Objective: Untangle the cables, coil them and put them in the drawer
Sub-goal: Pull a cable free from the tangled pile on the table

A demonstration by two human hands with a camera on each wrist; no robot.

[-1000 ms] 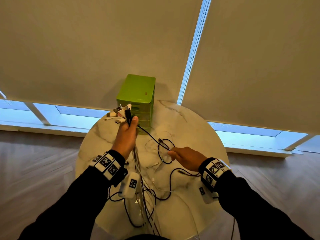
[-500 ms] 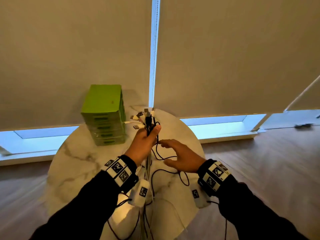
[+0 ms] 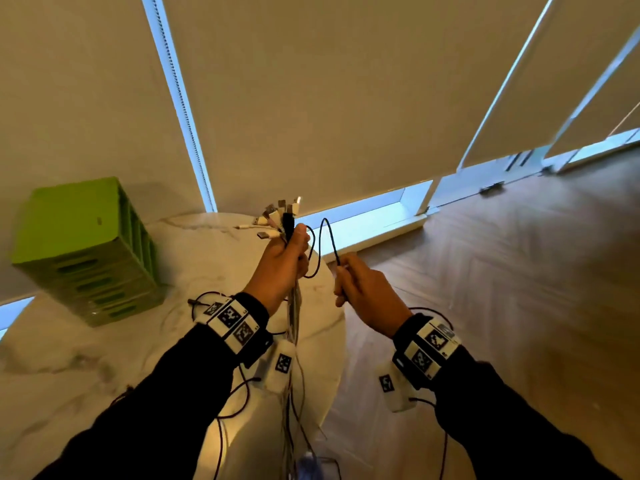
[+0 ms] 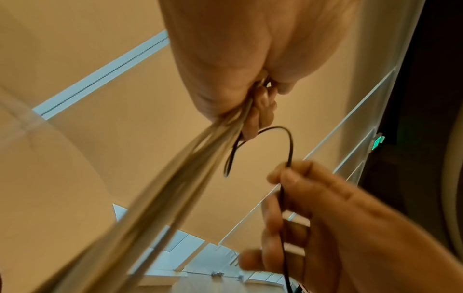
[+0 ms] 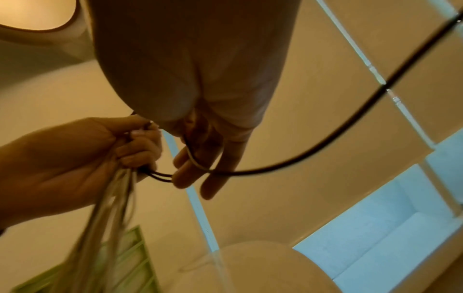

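My left hand (image 3: 294,247) is raised above the table and grips a bundle of white cables (image 3: 294,306); their plug ends (image 3: 277,216) fan out above the fist. A thin black cable (image 3: 328,233) loops out of that fist to my right hand (image 3: 341,271), which pinches it between thumb and forefinger just right of the left hand. In the left wrist view the bundle (image 4: 175,178) hangs from the left hand and the black cable (image 4: 290,142) runs down through the right hand (image 4: 300,198). The green drawer unit (image 3: 86,251) stands at the table's back left, its drawers closed.
The round marble table (image 3: 69,358) lies below and left of my hands, with loose black cable (image 3: 204,296) on it. Its right edge is under my hands, with wooden floor (image 3: 502,289) beyond. Roller blinds (image 3: 329,98) cover the windows behind.
Both hands have risen off the table. The right hand left the cables lying on the table and now pinches the black cable beside the left hand. The view swung right.
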